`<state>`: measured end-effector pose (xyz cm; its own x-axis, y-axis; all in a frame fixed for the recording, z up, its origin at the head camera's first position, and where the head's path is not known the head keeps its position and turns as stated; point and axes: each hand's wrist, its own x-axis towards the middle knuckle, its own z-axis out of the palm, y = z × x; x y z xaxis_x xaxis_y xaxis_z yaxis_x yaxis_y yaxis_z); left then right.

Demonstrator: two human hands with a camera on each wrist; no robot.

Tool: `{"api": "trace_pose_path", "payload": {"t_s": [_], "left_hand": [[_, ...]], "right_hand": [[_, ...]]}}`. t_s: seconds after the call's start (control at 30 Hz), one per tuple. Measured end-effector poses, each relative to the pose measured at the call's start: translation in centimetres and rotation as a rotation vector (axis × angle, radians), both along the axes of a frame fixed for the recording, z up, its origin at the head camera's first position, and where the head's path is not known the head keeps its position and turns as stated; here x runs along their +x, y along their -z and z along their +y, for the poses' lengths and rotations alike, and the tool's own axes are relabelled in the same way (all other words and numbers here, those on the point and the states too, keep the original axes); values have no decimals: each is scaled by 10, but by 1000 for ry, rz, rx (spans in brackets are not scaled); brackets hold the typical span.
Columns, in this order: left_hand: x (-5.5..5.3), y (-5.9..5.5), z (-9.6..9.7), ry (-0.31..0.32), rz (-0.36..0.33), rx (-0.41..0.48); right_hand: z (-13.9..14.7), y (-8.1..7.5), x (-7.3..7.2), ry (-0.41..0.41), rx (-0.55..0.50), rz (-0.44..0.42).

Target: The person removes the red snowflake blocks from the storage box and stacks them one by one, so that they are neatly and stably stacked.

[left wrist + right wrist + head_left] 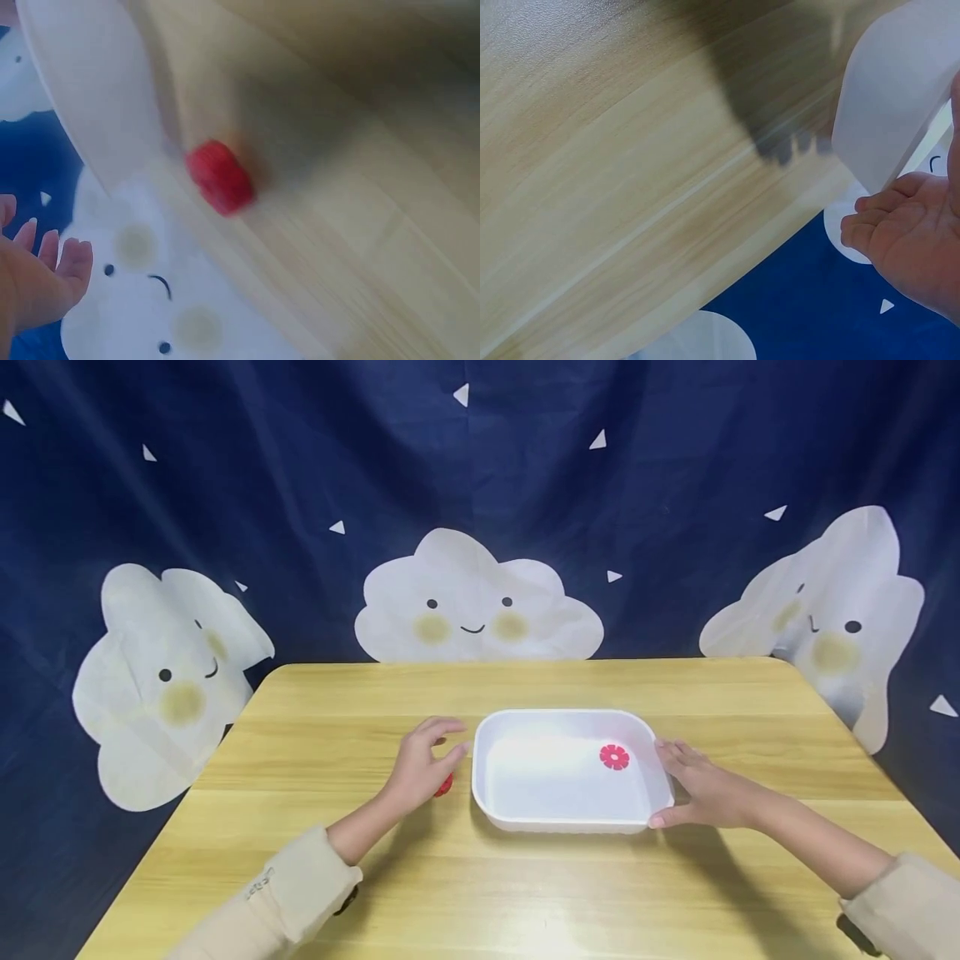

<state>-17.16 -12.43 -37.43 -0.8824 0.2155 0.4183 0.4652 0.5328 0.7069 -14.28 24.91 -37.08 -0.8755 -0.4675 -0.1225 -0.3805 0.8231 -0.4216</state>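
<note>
A white rectangular plastic tray (558,822) sits on the table, with one red flower-shaped notched disc (614,757) lying flat inside, toward the right. My right hand (701,785) rests against the tray's right end, thumb at the front corner and fingers along the rim. In the right wrist view that hand (911,225) shows its palm beside the tray wall (889,90). Left of the tray, my left hand (423,764) hovers with thumb and fingers apart and nothing between them. Beneath it lies a short red ridged stack (220,178), blurred in the left wrist view and mostly hidden in the head view.
The light wooden table (480,893) has rounded far corners. Behind it hangs a dark blue curtain (525,468) with white triangles and smiling clouds (480,597).
</note>
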Motion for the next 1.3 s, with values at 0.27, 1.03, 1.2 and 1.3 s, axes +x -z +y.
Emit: {"api": "trace_pose_path", "payload": {"t_s": [0.27, 1.03, 1.2, 1.3], "left_hand": [[-6, -4, 43, 55, -4, 58], [-21, 9, 149, 133, -112, -170], [-29, 12, 165, 118, -173, -275], [-33, 17, 173, 120, -195, -356]], "right_hand": [[2, 2, 0, -8, 0, 17], [-2, 1, -2, -33, -10, 30], [1, -1, -3, -25, -5, 25], [2, -1, -3, -25, -9, 25]]}}
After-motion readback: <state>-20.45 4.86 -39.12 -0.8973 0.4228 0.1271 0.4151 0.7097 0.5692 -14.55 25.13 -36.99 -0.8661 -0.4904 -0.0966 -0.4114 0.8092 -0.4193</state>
